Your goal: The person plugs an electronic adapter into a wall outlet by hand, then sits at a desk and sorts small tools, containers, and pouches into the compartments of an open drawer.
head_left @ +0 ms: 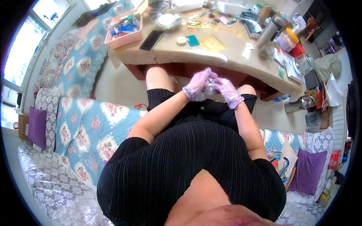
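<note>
On the table [169,52], a pink bin [126,40] is sitting beside a black smartphone [151,40]. Above the lap, the gloved left hand [197,85] and gloved right hand [228,92] are meeting, fingers holding a small clear object [209,89] between them.

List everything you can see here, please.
Table: one, beige-topped, ahead
Bin: one, pink, table's left end
Phone: one, black, beside bin
Round item: one, white, table front
Card: one, teal, beside round item
Sheet: one, yellow, right of card
Clutter: many, mixed, table's far and right parts
Cushions: two, purple, seat's left and right
Seat cover: blue floral, behind legs
Clear item: count unclear, between hands
Left hand, right hand: one each, lilac-gloved, above lap
</note>
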The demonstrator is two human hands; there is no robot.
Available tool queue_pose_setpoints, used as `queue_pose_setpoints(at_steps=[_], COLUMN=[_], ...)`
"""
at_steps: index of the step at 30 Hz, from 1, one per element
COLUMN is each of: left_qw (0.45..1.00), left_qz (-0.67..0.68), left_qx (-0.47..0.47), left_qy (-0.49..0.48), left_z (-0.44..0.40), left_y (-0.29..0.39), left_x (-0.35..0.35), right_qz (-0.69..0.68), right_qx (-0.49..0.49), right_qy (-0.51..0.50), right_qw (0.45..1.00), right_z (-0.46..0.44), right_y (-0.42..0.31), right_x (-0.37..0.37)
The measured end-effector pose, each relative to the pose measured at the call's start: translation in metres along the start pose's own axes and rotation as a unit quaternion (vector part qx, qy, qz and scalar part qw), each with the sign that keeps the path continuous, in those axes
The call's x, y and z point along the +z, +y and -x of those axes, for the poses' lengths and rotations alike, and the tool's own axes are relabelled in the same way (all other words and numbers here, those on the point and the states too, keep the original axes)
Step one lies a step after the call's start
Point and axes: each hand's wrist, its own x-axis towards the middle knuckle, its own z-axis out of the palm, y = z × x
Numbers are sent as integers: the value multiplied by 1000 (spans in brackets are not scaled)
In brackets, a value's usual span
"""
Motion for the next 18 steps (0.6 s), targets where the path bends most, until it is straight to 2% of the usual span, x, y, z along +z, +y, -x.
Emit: queue_pose_setpoints(at_steps=[1,2,3,5,6,7,9,11,13,15,16,17,18], left_qw=[999,999,999,999,996,996,991,989,974,962,952,942,953], left_qz=[42,-30,-33,-4,-66,-67,41,83,114,136,151,167,161], left_qx=[-6,16,19,-1,26,25,-48,-69,-145,-182,-202,-221,-213], left_qy=[-29,-9,-10,49,59,60,118,101,133,154,171,188,142], left_z=[9,9,5,-2,-2,-4,-7,1,-12,0,0,-1,0], left_y=[3,-1,-6,-14,-15,-15,-10,-11,-33,-31,-40,-52,-67], left_x=[5,2,-3,-10,-17,-23,-37,-47,-67,-60,-67,-78,-99], right_qz=[40,36,-5,32,32,15,-9,-14,166,267,200,200,-33], right_qx=[-25,-20,18,43,42,73,110,115,87,126,146,150,235], right_qy=[-9,-19,-23,-59,-59,-60,-65,-5,29,7,35,33,106], right_qw=[999,999,1000,997,997,995,992,993,982,955,968,968,966], right_z=[-1,-6,5,3,1,0,-3,-5,-27,-50,-65,-75,-86], right_y=[8,26,0,5,7,9,14,23,59,79,112,132,147], right_x=[2,3,8,5,3,2,0,-4,-17,-26,-28,-31,-33])
